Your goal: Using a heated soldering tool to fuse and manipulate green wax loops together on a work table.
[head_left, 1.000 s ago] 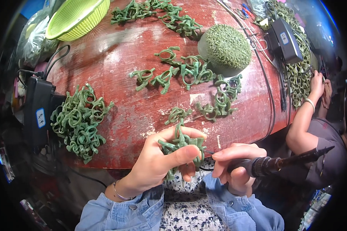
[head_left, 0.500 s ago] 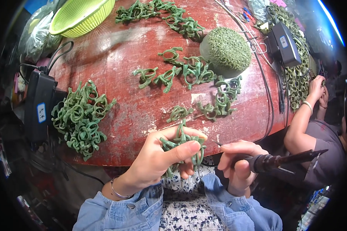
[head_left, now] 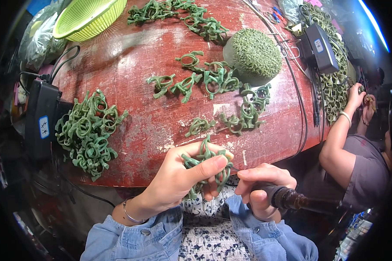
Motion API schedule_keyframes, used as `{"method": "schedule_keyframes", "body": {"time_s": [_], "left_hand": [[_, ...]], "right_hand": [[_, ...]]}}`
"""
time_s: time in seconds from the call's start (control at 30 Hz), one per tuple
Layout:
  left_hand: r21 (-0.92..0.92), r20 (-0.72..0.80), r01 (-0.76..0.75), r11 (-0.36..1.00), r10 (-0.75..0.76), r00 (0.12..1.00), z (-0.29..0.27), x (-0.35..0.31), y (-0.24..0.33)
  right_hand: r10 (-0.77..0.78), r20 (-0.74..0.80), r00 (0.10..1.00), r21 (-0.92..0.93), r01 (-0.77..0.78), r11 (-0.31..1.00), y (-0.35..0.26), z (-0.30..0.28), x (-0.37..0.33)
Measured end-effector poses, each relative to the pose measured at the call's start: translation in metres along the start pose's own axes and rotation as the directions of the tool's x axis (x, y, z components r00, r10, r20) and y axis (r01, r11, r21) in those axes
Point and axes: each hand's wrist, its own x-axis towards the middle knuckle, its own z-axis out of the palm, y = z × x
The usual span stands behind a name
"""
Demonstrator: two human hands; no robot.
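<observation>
My left hand point(head_left: 183, 172) is closed around several green wax-like ring pieces point(head_left: 206, 150), with the thumb pressed across them. In my right hand point(head_left: 265, 185) is a dark pen-like tool point(head_left: 292, 199), whose thick body runs off to the right. Its thin tip touches or nearly touches the right side of the held pieces; exactly where it meets them is too small to tell. Just beyond my left fingers, a loose green ring piece point(head_left: 200, 126) lies on the red table point(head_left: 152, 130). A cluster of similar rings point(head_left: 250, 112) lies to its right.
A pile of green rings point(head_left: 89, 135) lies at left, beside a black box point(head_left: 42, 119). Farther off are a yellow-green basket point(head_left: 89, 19) and a round mound with a rough green top point(head_left: 257, 54). Cables and another black box point(head_left: 319, 48) stand right, near a co-worker's arm point(head_left: 342, 135).
My right hand has moved left, bringing the tool's tip from a gap away up to the held pieces. My left hand keeps its hold. The co-worker's hands have shifted slightly.
</observation>
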Motion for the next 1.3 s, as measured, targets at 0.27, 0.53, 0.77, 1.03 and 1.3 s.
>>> {"method": "schedule_keyframes", "body": {"time_s": [0.27, 0.53, 0.77, 1.03, 1.3], "left_hand": [[-0.038, -0.01, 0.018, 0.999, -0.019, 1.0, 0.002, 0.0, -0.001], [-0.23, 0.112, 0.119, 0.966, -0.095, 0.989, -0.004, 0.001, -0.005], [-0.112, -0.018, -0.116, 0.987, 0.115, 0.993, -0.004, -0.001, -0.004], [-0.01, -0.18, -0.356, 0.934, 0.348, 0.92, -0.009, 0.001, -0.008], [-0.006, -0.133, -0.423, 0.906, 0.419, 0.898, -0.013, 0.001, -0.012]], "right_hand": [[0.022, -0.293, 0.956, 0.096, 0.006, 0.995, 0.015, 0.009, -0.009], [-0.102, -0.401, 0.911, -0.144, 0.047, 0.988, 0.018, 0.012, -0.003], [-0.029, -0.378, 0.926, -0.219, -0.059, 0.974, 0.031, 0.003, -0.021], [-0.184, -0.119, 0.976, -0.602, 0.076, 0.795, 0.034, -0.008, -0.02], [-0.124, -0.076, 0.989, -0.727, 0.03, 0.686, 0.038, -0.01, -0.023]]}}
